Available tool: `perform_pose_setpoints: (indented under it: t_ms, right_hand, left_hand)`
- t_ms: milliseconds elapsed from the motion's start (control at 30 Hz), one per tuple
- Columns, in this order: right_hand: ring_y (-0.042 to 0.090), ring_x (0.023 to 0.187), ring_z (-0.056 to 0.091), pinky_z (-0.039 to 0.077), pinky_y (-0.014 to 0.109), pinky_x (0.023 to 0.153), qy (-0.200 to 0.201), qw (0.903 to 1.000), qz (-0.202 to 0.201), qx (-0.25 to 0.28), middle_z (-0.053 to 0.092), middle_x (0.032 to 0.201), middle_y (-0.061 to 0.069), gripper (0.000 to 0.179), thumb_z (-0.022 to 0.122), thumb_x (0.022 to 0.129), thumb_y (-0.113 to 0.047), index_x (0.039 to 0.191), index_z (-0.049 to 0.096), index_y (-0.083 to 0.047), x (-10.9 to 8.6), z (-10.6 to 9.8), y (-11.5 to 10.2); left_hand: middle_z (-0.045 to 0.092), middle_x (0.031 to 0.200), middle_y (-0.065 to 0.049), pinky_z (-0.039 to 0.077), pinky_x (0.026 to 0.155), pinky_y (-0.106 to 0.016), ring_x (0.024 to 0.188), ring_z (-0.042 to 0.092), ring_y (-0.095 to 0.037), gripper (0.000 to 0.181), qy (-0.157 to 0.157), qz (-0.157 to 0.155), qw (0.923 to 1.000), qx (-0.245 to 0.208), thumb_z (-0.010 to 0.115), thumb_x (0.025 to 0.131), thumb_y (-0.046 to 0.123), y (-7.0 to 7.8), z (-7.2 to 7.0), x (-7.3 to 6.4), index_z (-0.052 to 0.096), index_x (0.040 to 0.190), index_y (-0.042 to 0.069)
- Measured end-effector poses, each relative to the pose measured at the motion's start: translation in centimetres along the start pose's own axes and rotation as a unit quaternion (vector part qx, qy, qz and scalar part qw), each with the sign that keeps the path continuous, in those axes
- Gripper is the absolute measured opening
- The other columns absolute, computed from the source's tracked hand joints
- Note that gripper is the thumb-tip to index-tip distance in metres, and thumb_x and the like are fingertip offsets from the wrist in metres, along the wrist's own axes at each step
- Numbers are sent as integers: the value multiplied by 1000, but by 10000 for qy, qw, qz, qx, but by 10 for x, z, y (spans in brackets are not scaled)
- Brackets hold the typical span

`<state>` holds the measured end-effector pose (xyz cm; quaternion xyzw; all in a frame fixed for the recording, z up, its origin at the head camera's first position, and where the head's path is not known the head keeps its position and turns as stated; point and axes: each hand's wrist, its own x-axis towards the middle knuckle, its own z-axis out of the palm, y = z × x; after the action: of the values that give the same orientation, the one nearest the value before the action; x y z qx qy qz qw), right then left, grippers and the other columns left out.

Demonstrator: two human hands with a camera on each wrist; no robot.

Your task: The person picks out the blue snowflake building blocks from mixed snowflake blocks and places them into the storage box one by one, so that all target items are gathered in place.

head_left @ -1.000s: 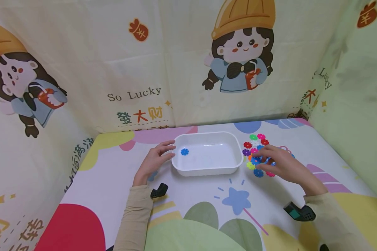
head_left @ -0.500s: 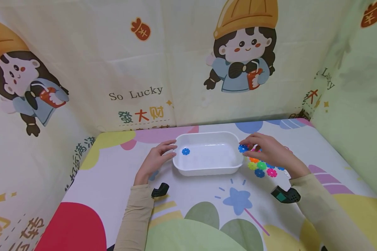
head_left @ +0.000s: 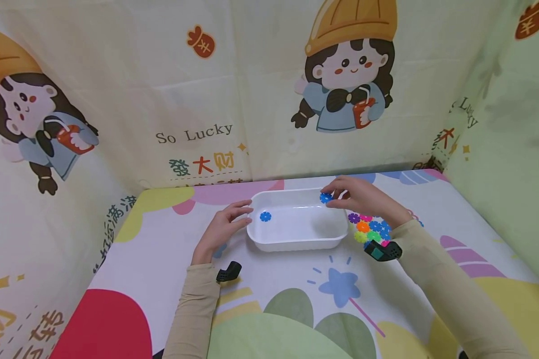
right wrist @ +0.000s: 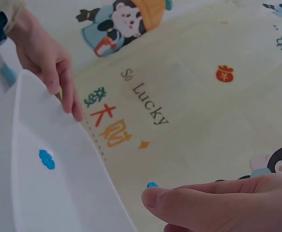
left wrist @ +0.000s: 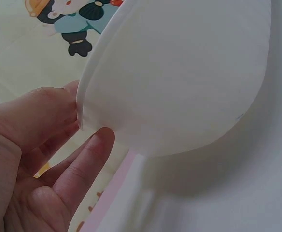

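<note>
Between its thumb and fingers my right hand (head_left: 357, 195) pinches a blue notched plastic disc (head_left: 325, 198), over the far right corner of a white plastic tub (head_left: 296, 245). Just an edge of this blue disc (right wrist: 152, 184) shows past the fingertips in the right wrist view. A second blue disc (head_left: 265, 217) lies inside the tub, towards its left end. My left hand (head_left: 220, 230) rests its fingertips at the tub's left rim. In the left wrist view, one fingertip (left wrist: 105, 136) lies against the tub's outer wall (left wrist: 175, 82).
Several coloured discs (head_left: 363, 227) lie in a loose pile right of the tub, partly under the right forearm and its black wrist device (head_left: 383, 251). A patterned cloth (head_left: 292, 271) covers the table, with printed curtains (head_left: 269, 144) behind and at the sides.
My right hand has lifted a blue disc from the pile and carried it left, up over the tub's far right corner. The left hand stays at the tub's left rim.
</note>
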<state>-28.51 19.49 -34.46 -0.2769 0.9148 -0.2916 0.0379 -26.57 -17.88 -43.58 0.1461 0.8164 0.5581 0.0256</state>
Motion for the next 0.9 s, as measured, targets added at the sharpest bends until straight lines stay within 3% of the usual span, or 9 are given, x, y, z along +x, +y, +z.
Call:
perform_pose_setpoints:
  t_ms: [233, 333, 467, 533, 900]
  right_hand:
    - [21, 98, 63, 59, 34, 79, -199, 9998, -31, -84, 63, 112, 4, 38, 76, 87, -20, 123, 68, -14, 21, 4, -1]
    - [20, 98, 62, 58, 36, 83, -328, 9992, -198, -143, 64, 110, 4, 37, 75, 87, -22, 122, 68, -13, 32, 6, 0]
    - [18, 97, 62, 57, 36, 86, -505, 9980, -382, -72, 65, 111, 2, 37, 75, 88, -23, 123, 68, -12, 45, 10, 1]
    - [18, 97, 61, 56, 36, 87, -599, 9974, -405, -16, 65, 112, 2, 37, 75, 88, -23, 123, 68, -12, 51, 12, 1]
    - [17, 98, 60, 55, 33, 88, -917, 9943, -524, 110, 64, 112, 0, 37, 74, 89, -24, 123, 68, -13, 73, 25, -7]
  left_hand:
    - [46, 148, 1, 36, 112, -47, 141, 35, -25, 38, -82, -99, 9999, -71, 70, 92, 23, 1, 0, 1, 66, 125, 6]
    - [45, 149, -3, 35, 112, -49, 141, 34, -27, 38, -117, -135, 9998, -48, 69, 93, 20, 11, 0, -3, 65, 126, 3]
    - [47, 147, 0, 36, 111, -48, 140, 36, -25, 37, -62, -99, 9999, -4, 70, 92, 24, 10, -1, -3, 67, 124, 6]
    - [49, 145, 5, 37, 111, -46, 139, 37, -22, 36, -10, -67, 10000, -1, 72, 91, 28, 0, 0, 0, 68, 122, 11]
    - [50, 143, 10, 38, 110, -44, 138, 39, -20, 33, 38, -90, 9999, 86, 71, 91, 27, 2, 0, 0, 69, 121, 13]
